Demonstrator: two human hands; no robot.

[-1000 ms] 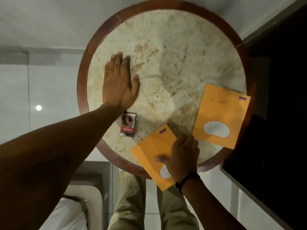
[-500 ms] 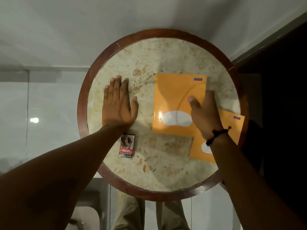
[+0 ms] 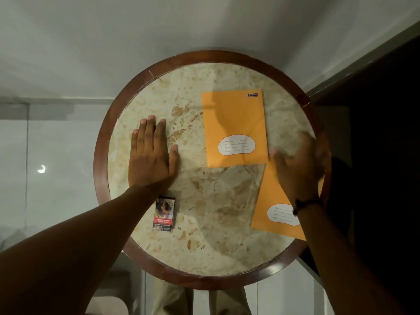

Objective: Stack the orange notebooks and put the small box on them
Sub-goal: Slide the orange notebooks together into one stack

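Head view: notebooks (image 3: 234, 123), (image 3: 264, 208) unstacked, corners overlapping at right; box (image 3: 164, 213) lower left, untouched. Left hand (image 3: 151, 158) flat, fingers together; right hand (image 3: 300, 164) blurred, fingers' state unclear.

the round table (image 3: 204, 253) has a mottled cream-and-tan marble top inside a reddish-brown wooden rim. both notebooks, the far one (image 3: 234, 123) and the near right one (image 3: 263, 201), are orange with a white oval label. the small box (image 3: 164, 213) looks dark with a red band, its print blurred.
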